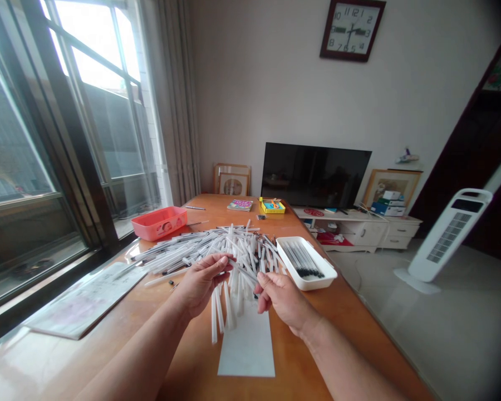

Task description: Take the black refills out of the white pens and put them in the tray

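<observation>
Between my two hands, above the pile, a slim translucent pen (244, 270) is stretched at a slant. My left hand (204, 278) pinches its upper left end with thumb and fingers. The lower right end sits in the closed fingers of my right hand (281, 298). Below and beyond them spreads a big heap of whitish pen barrels (242, 245), some with dark parts. To the right of the heap, a white plastic box (307, 284) holds a row of clear pens with black ends (303, 259). Under the near barrels lies a white sheet (246, 351).
A red plastic bin (161, 224) stands behind the heap at left. A booklet (87, 301) lies by the window side. Farther back are a colourful book (240, 205) and a yellow box (272, 208). The wooden table's right edge (371, 317) drops to the floor.
</observation>
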A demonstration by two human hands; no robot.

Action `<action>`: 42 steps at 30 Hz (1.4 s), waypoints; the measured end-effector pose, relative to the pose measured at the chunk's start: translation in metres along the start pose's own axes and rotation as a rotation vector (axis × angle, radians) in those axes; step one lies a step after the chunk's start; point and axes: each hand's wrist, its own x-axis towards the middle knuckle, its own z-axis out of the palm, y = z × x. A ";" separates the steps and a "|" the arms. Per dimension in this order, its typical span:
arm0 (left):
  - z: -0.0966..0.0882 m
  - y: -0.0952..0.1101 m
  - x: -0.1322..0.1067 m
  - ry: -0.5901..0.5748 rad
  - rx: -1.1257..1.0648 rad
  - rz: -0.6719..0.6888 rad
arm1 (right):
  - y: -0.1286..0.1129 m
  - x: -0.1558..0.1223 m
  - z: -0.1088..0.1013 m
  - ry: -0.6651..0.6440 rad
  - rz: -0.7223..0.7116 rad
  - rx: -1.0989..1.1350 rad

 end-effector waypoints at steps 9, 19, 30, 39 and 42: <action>-0.005 -0.004 0.003 0.065 -0.032 0.001 | -0.006 -0.003 0.002 -0.040 0.004 0.078; -0.001 0.002 -0.001 -0.023 -0.051 -0.006 | -0.005 -0.006 0.000 -0.158 -0.012 0.038; 0.003 -0.004 -0.003 -0.061 0.012 0.002 | -0.009 -0.008 0.006 -0.231 0.007 0.097; -0.026 -0.002 0.014 0.143 0.489 0.130 | -0.004 -0.001 -0.003 -0.065 -0.034 -0.021; -0.062 0.003 0.027 0.467 0.868 0.245 | -0.004 0.002 -0.007 -0.007 -0.048 0.035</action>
